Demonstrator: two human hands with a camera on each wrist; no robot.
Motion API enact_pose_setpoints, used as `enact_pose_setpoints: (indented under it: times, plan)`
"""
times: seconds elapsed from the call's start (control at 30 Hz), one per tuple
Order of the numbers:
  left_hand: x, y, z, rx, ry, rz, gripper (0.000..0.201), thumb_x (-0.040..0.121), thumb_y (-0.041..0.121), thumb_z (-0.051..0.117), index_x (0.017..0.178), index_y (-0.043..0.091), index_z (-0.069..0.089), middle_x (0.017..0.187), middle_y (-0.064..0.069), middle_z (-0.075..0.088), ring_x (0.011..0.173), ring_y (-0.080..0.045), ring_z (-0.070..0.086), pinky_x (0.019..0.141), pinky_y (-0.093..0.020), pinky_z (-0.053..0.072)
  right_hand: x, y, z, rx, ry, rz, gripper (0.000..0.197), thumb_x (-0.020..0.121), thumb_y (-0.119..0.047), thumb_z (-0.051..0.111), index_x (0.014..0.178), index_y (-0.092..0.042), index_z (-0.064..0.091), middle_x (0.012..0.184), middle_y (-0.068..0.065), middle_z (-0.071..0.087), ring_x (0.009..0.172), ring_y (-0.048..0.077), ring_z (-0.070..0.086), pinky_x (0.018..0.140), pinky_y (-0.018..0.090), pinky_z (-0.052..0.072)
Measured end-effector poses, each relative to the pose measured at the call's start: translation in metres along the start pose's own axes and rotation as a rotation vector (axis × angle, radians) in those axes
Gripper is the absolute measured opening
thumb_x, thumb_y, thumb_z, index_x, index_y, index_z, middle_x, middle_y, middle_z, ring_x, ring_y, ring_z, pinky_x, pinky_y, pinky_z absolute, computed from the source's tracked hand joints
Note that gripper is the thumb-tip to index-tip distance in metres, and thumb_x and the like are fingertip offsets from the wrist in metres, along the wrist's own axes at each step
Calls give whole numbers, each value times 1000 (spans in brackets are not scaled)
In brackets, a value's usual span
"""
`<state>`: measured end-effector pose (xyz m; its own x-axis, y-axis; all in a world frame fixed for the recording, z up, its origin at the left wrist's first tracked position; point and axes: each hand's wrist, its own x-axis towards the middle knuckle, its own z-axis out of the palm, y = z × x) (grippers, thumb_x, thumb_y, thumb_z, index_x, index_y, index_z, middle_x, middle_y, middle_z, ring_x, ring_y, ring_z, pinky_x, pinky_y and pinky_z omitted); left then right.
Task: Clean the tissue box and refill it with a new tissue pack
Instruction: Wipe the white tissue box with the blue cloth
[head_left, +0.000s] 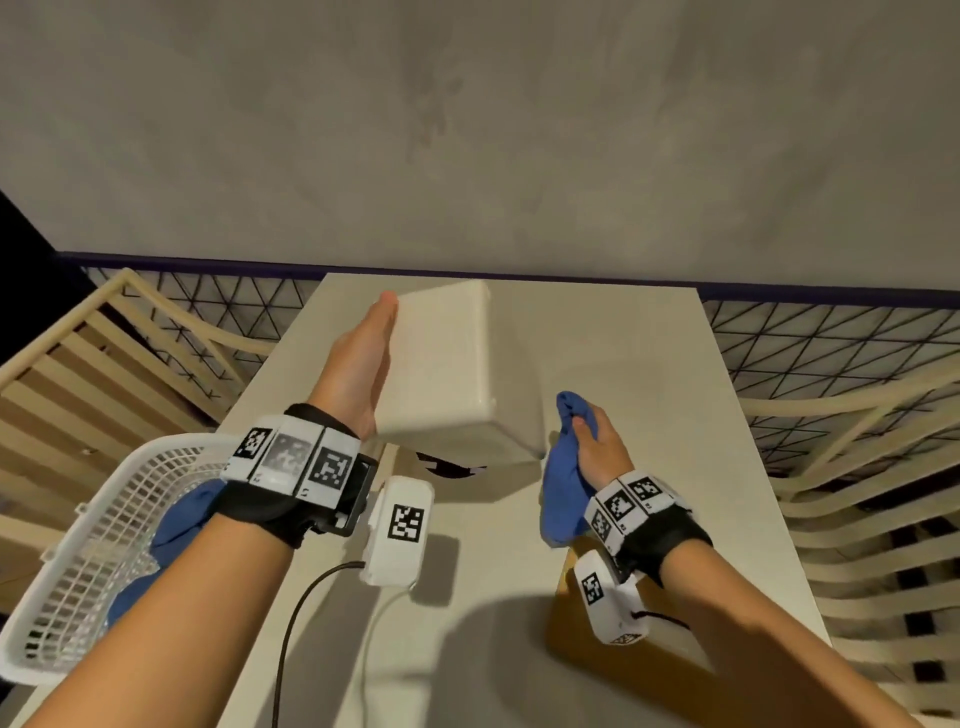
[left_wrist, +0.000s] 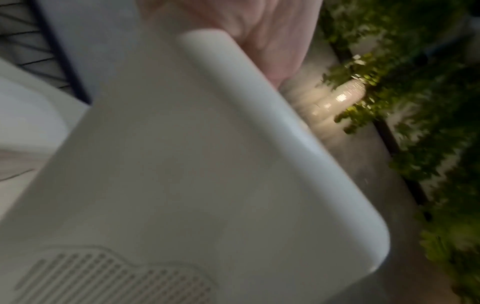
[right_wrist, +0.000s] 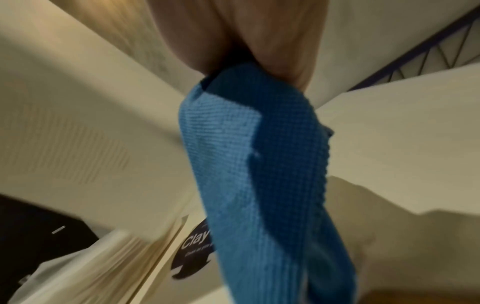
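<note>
My left hand grips the white plastic tissue box by its left side and holds it tilted above the table. The left wrist view shows the box close up, with a slotted grille on one face and my palm behind it. My right hand clutches a blue cloth just right of the box's near corner; the cloth hangs down from my fingers. A tissue pack with a black logo lies on the table under the box, mostly hidden.
On the left a white mesh basket holds another blue cloth. A brown wooden panel lies on the white table under my right wrist. Slatted chairs stand on both sides, and a grey wall is behind.
</note>
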<state>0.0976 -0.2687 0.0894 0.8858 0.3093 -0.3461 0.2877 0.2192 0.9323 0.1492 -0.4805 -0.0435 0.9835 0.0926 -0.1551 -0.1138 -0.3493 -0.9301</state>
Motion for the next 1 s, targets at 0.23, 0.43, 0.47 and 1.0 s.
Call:
enact_pose_setpoints:
  times: [0.23, 0.43, 0.47, 1.0]
  plan:
    - [22, 2, 59, 472, -125, 87, 14, 84, 2, 47, 93, 11, 52, 96, -9, 57, 90, -25, 54, 77, -32, 43, -4, -5, -71, -107, 201, 46, 35, 100, -14, 32, 132, -1, 40, 131, 22, 49, 122, 32, 46, 89, 28, 35]
    - [54, -35, 120, 847, -204, 107, 43, 91, 6, 43, 134, 3, 39, 130, -16, 52, 122, -32, 48, 96, -33, 40, -17, 5, -108, -74, 315, 97, 32, 100, -15, 33, 124, 1, 45, 113, 18, 54, 111, 30, 51, 80, 23, 29]
    - [58, -41, 132, 918, -215, 90, 49, 92, 8, 42, 140, 3, 33, 136, -17, 49, 125, -32, 46, 98, -32, 39, -21, 7, -111, -78, 325, 109, 32, 100, -16, 34, 125, 0, 45, 117, 19, 54, 114, 30, 50, 80, 22, 29]
    - [88, -130, 204, 1028, -144, 23, 45, 95, 20, 46, 134, -1, 38, 136, -21, 48, 123, -36, 49, 97, -38, 41, -50, 22, -113, 3, 356, 202, 32, 98, -20, 40, 127, -9, 47, 125, 13, 56, 116, 27, 51, 89, 23, 35]
